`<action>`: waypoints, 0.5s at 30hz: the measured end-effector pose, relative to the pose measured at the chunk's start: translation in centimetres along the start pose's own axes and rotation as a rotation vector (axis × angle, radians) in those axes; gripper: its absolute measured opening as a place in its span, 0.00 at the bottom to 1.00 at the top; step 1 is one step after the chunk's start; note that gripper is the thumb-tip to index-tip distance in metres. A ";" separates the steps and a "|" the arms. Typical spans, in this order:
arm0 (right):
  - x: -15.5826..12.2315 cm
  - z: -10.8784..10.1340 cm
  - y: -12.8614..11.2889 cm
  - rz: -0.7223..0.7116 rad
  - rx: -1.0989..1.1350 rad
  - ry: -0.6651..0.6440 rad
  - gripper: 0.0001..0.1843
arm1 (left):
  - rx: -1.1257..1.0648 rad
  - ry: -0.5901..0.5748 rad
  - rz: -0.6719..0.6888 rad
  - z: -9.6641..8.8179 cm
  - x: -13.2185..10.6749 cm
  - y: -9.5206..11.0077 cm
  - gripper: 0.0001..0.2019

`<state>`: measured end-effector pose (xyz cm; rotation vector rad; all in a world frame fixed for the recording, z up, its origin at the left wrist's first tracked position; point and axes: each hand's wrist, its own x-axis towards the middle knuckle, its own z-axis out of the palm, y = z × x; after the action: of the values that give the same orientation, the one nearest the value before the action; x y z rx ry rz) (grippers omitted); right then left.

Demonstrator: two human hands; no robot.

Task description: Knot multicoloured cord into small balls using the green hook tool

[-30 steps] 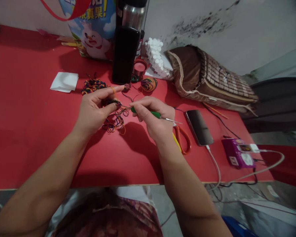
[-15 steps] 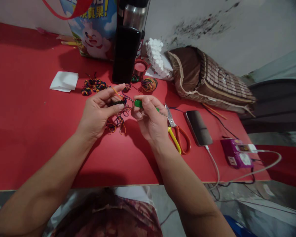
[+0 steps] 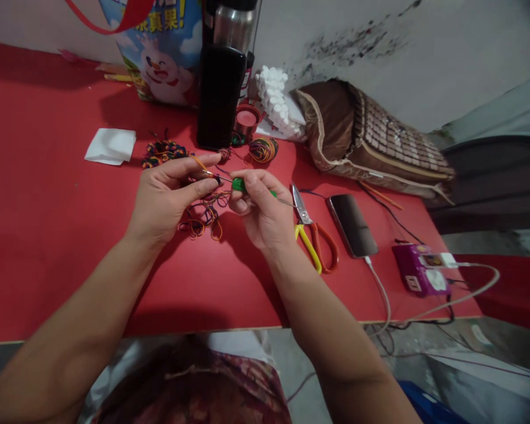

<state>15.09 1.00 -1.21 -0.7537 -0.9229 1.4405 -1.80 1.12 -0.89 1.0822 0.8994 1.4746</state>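
Note:
Over the red table (image 3: 48, 235), my left hand (image 3: 165, 197) pinches a small multicoloured crochet piece (image 3: 212, 175) between thumb and fingers, forefinger stretched out with an orange strand over it. My right hand (image 3: 260, 206) is closed round a green-handled crochet hook (image 3: 241, 185), whose metal tip points left into the piece. Loose coloured yarn (image 3: 201, 218) lies in loops on the table under both hands.
Yellow-and-orange scissors (image 3: 311, 232) lie right of my right hand, then a phone (image 3: 351, 224) on a cable and a purple power strip (image 3: 419, 277). Behind: finished yarn pieces (image 3: 163, 152), a yarn ball (image 3: 261, 150), white tissue (image 3: 110, 145), black flask (image 3: 218, 88), cartoon bag (image 3: 163, 53), brown cushion (image 3: 371, 141).
My right hand has turned the hook and brought its tip left into the piece. The scissors, hidden by the hand a second ago, now show.

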 end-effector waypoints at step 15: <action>-0.1 0.3 0.2 -0.041 -0.057 0.027 0.20 | -0.077 0.019 -0.054 1.2 -0.5 -0.2 0.20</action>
<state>14.71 0.88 -1.25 -0.7902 -0.9564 1.3706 -0.58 0.65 -0.74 0.9820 0.8712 1.4656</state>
